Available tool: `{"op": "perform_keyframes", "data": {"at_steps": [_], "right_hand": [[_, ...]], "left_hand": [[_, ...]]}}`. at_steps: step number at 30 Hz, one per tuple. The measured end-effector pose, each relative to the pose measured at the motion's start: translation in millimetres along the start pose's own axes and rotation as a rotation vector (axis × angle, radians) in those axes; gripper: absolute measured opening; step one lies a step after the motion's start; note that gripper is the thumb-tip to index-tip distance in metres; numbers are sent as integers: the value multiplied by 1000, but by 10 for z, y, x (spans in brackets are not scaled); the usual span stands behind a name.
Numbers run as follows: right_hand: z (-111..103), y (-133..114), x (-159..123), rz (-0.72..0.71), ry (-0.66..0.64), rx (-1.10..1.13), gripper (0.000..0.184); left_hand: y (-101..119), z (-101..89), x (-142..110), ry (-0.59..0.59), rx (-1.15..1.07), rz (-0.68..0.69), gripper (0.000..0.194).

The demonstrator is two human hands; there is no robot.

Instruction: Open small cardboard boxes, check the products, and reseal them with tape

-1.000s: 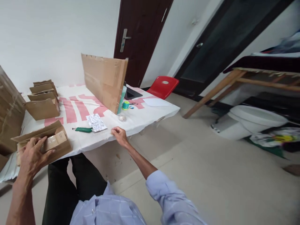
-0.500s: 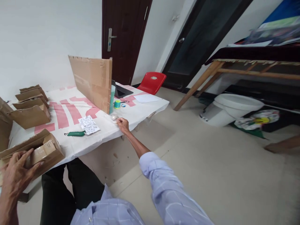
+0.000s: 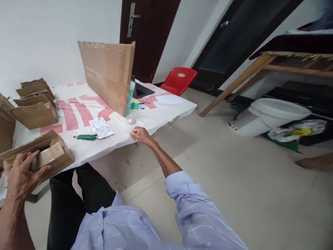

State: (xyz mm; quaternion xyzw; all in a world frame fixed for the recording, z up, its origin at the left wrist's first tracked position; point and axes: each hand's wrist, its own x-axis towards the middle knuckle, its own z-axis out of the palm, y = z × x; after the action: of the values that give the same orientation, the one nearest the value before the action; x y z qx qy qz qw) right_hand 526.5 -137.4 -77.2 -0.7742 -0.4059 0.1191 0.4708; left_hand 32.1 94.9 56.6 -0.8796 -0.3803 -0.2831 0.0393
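My left hand (image 3: pixel 22 173) lies with spread fingers on the open flap of a small cardboard box (image 3: pixel 49 156) at the near left edge of the table (image 3: pixel 156 119). My right hand (image 3: pixel 142 134) reaches to the table's front edge, fingers curled downward, just short of a small clear roll of tape (image 3: pixel 130 121). Whether the right hand holds anything is hidden. A green-handled cutter (image 3: pixel 85 137) and a printed sheet of stickers (image 3: pixel 101 127) lie between the two hands.
An upright cardboard sheet (image 3: pixel 108 74) stands mid-table with a green tape roll (image 3: pixel 134 105) beside it. Several folded cartons (image 3: pixel 35 104) line the left side. A red stool (image 3: pixel 179 80), a white bucket (image 3: pixel 270 116) and a wooden bench (image 3: pixel 260 66) stand on the floor to the right.
My right hand moved from the near table edge toward the clear tape roll, then drew back slightly. The left hand stayed on the box while the view swung.
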Motion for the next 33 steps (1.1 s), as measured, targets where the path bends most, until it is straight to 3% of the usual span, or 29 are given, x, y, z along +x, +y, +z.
{"op": "perform_keyframes", "data": {"at_steps": [3, 8, 12, 14, 16, 18, 20, 22, 25, 28, 31, 33], "right_hand": [[63, -252, 17, -37, -69, 22, 18], [315, -767, -62, -59, -385, 234, 40], [436, -1300, -171, -55, -479, 363, 48], [489, -1577, -229, -80, -480, 420, 48], [555, -1805, -278, -113, -480, 466, 47], [630, -1966, -328, -138, -495, 497, 44], [705, -2075, -400, -159, -526, 517, 40], [777, -2159, -496, -181, -563, 538, 35], [874, -2278, -660, -204, -601, 574, 27], [957, -2369, -801, -234, -586, 570, 19], [1030, -2352, -842, -265, -565, 601, 19], [1068, -2272, -834, -228, -561, 678, 26]], "left_hand": [[56, -62, -48, -55, -11, 20, 52], [41, -199, -168, -157, 22, -26, 58], [-53, -325, -227, -171, 47, -55, 55], [-43, -371, -250, -115, 40, -27, 52], [40, -391, -268, 16, 17, -2, 45], [212, -393, -285, 156, -30, 2, 37], [458, -378, -297, 209, -131, 4, 34], [728, -331, -290, 157, -352, 2, 34], [1065, -192, -260, -106, -797, -64, 40], [1255, -21, -263, -320, -1107, -225, 44], [1309, 120, -265, -339, -1241, -378, 41], [1309, 181, -245, -347, -1242, -390, 37]]}}
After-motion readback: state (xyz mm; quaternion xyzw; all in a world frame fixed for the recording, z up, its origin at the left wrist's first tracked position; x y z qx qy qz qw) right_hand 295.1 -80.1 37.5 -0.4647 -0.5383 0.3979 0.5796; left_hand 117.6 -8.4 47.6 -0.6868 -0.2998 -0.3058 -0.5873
